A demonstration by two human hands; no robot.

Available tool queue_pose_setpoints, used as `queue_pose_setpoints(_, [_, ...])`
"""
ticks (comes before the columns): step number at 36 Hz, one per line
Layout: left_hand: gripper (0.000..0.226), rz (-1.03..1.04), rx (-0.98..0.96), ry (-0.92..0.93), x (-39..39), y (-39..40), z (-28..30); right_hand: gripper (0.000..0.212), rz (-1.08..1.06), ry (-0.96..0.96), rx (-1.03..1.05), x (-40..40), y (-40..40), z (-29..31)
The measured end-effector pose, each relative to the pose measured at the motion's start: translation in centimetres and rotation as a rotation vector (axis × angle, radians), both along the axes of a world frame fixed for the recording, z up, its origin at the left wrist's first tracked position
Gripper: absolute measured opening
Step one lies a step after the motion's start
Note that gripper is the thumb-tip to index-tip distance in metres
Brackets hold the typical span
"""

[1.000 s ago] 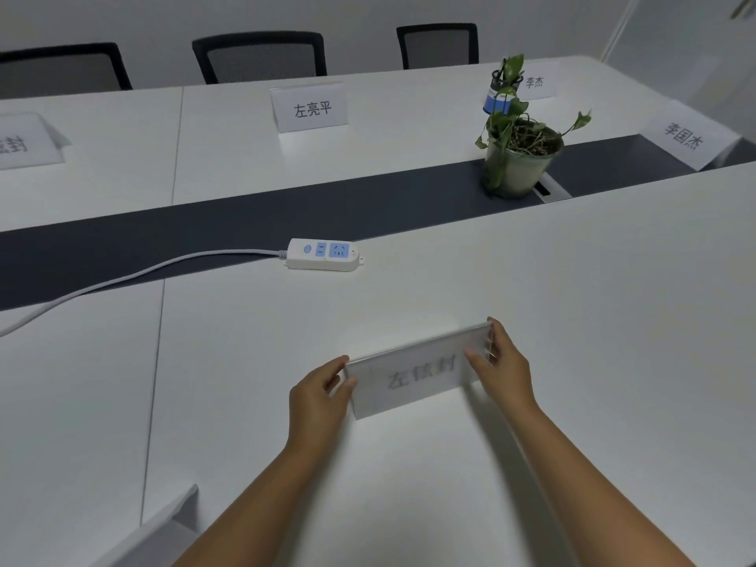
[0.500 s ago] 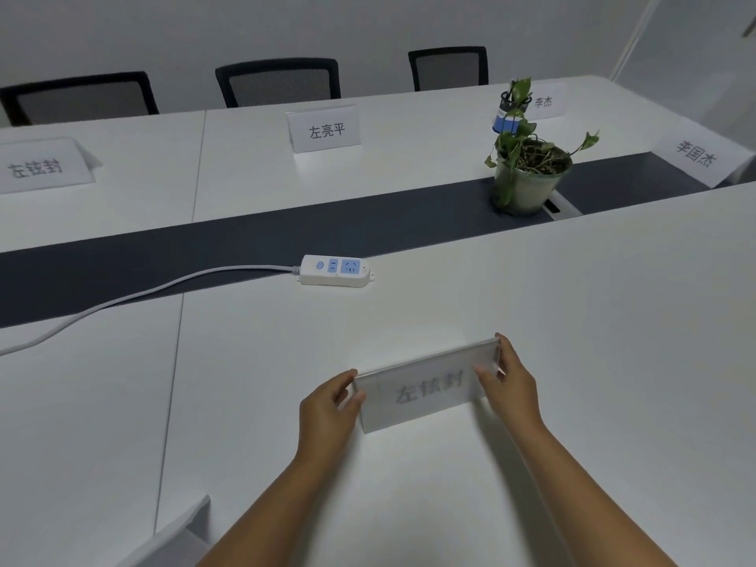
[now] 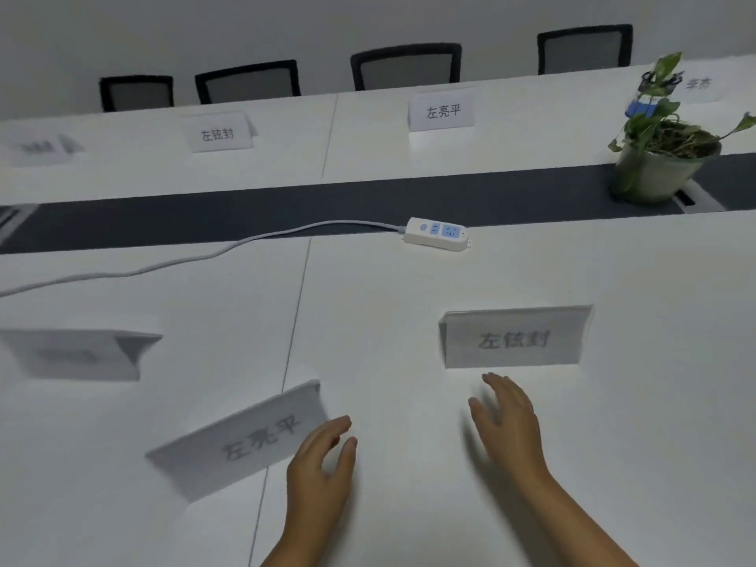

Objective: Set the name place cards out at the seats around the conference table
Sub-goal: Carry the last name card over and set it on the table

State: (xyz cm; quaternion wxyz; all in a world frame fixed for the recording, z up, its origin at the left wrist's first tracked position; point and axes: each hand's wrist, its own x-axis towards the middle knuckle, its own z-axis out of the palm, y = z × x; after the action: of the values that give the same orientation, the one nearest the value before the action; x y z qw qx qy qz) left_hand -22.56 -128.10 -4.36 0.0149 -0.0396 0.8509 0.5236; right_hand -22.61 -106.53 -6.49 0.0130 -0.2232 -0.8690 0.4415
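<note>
White, smooth worktop [image 3: 409,304] with a dark grey strip along its middle. Both hands hang over the near edge holding nothing, fingers loosely extended: the left hand [image 3: 321,464] just beside a tilted card reading 左亮平 [image 3: 245,439], the right hand [image 3: 507,419] just below an upright card reading 左铉封 [image 3: 515,337]. A blurred tent card [image 3: 77,354] stands further left. A white power strip [image 3: 437,233] with blue sockets and a pale cable lies on the strip's edge. A potted plant [image 3: 658,161] sits far right. More cards [image 3: 442,110] face black mesh chairs [image 3: 405,65] across the worktop.
</note>
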Motion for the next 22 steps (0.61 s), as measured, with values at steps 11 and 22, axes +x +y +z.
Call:
queue_pose_setpoints(11, [0.056,0.615,-0.012,-0.096,2.5,-11.8,-0.7,0.054,0.374,-0.035,-0.176,-1.8,-13.5,1.2])
queue_pose_setpoints(22, [0.042,0.512,0.075,-0.205,-1.1,-16.3,-0.9,0.05,0.118,-0.03,-0.323,-3.7,-20.0,1.5])
